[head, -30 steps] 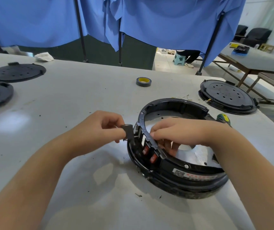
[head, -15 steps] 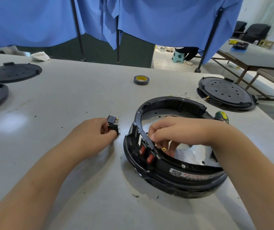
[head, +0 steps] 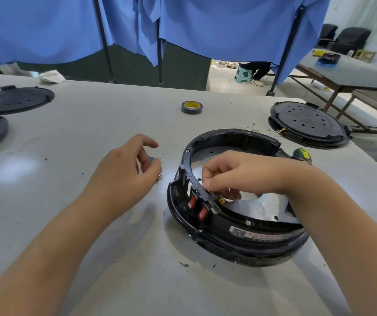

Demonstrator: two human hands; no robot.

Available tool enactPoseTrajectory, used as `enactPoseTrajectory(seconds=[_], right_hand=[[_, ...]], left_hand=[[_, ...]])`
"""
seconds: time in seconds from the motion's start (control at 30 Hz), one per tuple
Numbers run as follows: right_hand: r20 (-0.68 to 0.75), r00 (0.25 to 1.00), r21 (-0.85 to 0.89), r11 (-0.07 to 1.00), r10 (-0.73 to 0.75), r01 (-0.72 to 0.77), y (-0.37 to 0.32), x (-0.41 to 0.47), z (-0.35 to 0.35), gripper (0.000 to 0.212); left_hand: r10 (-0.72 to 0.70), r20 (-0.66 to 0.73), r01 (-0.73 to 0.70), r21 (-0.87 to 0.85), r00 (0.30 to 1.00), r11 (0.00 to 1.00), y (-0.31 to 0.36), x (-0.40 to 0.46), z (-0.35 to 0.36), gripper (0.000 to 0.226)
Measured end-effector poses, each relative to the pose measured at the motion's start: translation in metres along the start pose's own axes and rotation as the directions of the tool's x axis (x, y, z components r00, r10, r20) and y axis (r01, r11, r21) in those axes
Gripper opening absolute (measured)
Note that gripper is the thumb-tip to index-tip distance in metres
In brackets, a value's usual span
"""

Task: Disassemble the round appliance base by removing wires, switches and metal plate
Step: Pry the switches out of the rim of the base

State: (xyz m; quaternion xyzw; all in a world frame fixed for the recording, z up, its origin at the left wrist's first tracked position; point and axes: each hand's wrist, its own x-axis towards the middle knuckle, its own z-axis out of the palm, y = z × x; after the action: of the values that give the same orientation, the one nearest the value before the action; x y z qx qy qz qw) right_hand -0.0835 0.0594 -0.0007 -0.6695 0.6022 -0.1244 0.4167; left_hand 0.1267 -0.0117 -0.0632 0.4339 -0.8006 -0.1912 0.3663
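Observation:
The round black appliance base (head: 235,238) lies on the grey table with its open side up. Two red rocker switches (head: 197,207) sit in its near-left rim, and the shiny metal plate (head: 267,208) shows inside the ring. My left hand (head: 125,172) is left of the base, low over the table, with thumb and fingers curled round a small black switch (head: 152,159) that is mostly hidden. My right hand (head: 240,176) reaches into the ring and pinches something small behind the red switches, beside a brass wire terminal (head: 221,201).
A roll of dark tape (head: 191,107) lies further back. Another black round base (head: 306,124) sits at the right, with loose thin wires (head: 249,127) beside it. A green-yellow screwdriver handle (head: 302,155) pokes out behind my base. Two black discs (head: 14,99) lie at the far left.
My left hand has pulled a black switch off the base's rim and carried it left and down toward the table. My right hand has stayed pinching inside the rim.

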Motion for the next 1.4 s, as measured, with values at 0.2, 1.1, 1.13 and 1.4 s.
enactPoseTrajectory(seconds=[0.2,1.1,1.13,1.4], right_hand=[[-0.081,0.997,-0.090,0.996,0.009,-0.016,0.002,0.002,0.001,0.039],[-0.035,0.995,-0.121,0.989,-0.094,0.089,0.007,0.005,0.004,0.049],[-0.029,0.995,-0.116,0.989,-0.098,0.094,0.006,0.005,0.004,0.048],[-0.005,0.993,-0.100,0.988,-0.122,0.121,0.005,0.003,0.003,0.049]], left_hand=[[0.174,0.067,-0.158,-0.193,0.982,0.968,0.033,-0.015,-0.007,0.030],[0.217,0.312,-0.160,-0.197,0.925,0.967,0.043,-0.024,-0.001,0.027],[0.221,0.310,-0.168,-0.186,0.925,0.968,0.043,-0.024,-0.001,0.027],[0.237,0.290,-0.197,-0.159,0.927,0.967,0.043,-0.025,-0.001,0.026]])
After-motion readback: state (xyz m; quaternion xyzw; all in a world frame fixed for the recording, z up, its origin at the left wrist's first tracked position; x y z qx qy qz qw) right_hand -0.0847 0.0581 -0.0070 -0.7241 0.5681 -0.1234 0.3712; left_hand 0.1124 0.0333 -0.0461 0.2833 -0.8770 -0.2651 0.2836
